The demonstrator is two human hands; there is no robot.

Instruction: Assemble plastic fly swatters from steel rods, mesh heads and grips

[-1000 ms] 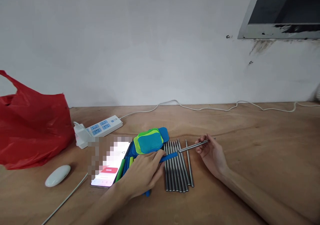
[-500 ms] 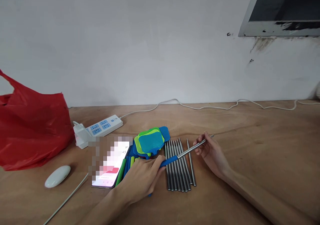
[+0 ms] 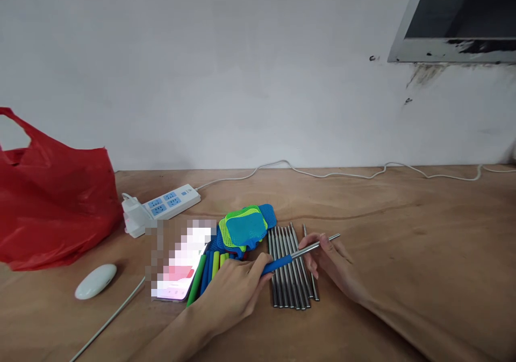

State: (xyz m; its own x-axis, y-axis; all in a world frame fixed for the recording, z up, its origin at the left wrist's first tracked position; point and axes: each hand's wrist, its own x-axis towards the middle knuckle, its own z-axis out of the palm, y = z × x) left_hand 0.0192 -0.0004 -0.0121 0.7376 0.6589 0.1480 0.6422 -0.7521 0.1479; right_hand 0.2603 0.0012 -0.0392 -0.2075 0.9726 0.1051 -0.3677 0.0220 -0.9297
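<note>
My left hand is closed around a blue handle, its end pointing up to the right. A thin metal rod extends from that handle. My right hand pinches the rod between thumb and fingers, its tip showing beyond them. Beneath, several metal rods lie side by side on the wooden table. Blue and green mesh fly swatter heads are stacked behind my left hand. Green, blue and yellow handles lie to its left, partly hidden by it.
A phone with a lit screen, partly pixelated, lies left of the handles. Farther left are a white power strip, a white rounded device and a red plastic bag. A white cable runs along the wall.
My right hand has slid left and down along the rod, closer to the blue handle. My left hand still grips the handle. The view has shifted slightly.
</note>
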